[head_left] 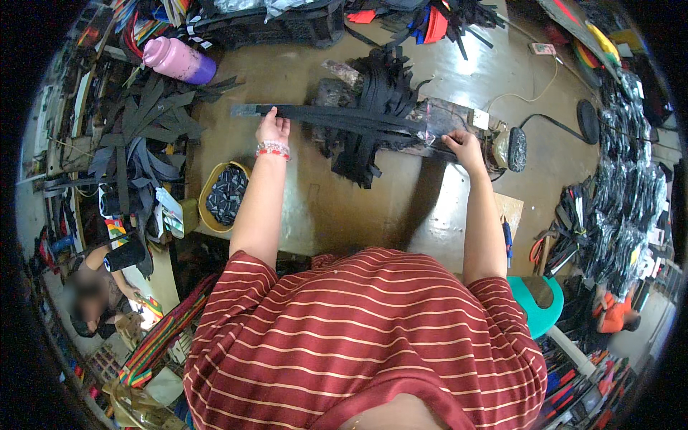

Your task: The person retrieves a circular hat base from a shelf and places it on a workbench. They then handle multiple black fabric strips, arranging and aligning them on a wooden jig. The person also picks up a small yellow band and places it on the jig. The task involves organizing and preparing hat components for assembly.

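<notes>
A long black webbing strap (337,117) stretches nearly level across the middle of the table. My left hand (274,130) holds its left end, thumb on top. A clear strip (242,110) sticks out beyond that end. My right hand (464,148) is closed in a pinch close to the strap's right end, beside a dark bench block (448,113); what lies between its fingertips is too small to make out. Under and behind the strap, a thick bundle of black straps (383,86) drapes over the block, its cut ends hanging toward me.
A yellow bin (203,204) of small black pieces stands near left, dark straps (147,115) heaped behind it. Far left lies a pink-purple bottle (179,61). A corded dark device (516,149) sits right. Packed bundles (622,179) line the right edge; a teal stool (534,304) stands below.
</notes>
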A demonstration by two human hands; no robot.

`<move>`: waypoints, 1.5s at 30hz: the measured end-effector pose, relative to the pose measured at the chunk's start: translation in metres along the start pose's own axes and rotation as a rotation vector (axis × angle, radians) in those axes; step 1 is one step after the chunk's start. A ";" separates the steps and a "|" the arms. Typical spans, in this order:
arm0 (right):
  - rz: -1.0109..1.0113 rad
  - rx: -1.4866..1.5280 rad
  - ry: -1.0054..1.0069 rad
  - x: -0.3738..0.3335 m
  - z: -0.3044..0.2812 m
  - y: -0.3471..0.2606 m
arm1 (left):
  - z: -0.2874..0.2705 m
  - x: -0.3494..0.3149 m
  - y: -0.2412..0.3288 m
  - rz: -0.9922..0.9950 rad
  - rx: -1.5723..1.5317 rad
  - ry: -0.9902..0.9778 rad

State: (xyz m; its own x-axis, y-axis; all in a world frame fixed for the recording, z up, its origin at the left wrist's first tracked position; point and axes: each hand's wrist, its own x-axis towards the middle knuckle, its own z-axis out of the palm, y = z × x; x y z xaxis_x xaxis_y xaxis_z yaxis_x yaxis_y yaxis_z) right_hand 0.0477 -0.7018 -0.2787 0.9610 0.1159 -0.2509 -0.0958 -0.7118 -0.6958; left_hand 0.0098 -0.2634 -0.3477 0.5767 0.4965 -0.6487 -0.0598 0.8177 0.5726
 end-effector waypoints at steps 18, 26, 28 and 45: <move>-0.345 -0.120 -0.078 -0.065 0.029 -0.162 | 0.054 -0.142 -0.013 0.146 0.041 -0.191; -0.154 -0.161 0.022 0.020 -0.035 -0.077 | 0.018 -0.028 0.003 0.122 0.152 0.144; -0.028 -0.091 -0.005 0.038 -0.017 -0.054 | 0.015 -0.021 0.002 0.065 0.103 0.115; 0.060 -0.596 0.341 -0.010 -0.004 -0.055 | 0.013 -0.037 0.020 0.166 0.157 0.039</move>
State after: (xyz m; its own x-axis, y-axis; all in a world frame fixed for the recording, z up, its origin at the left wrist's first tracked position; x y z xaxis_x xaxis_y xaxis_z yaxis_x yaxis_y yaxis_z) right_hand 0.0442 -0.6669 -0.2355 0.9957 -0.0911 0.0162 -0.0869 -0.9809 -0.1741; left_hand -0.0023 -0.2689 -0.3058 0.5377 0.6336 -0.5563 -0.0218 0.6700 0.7421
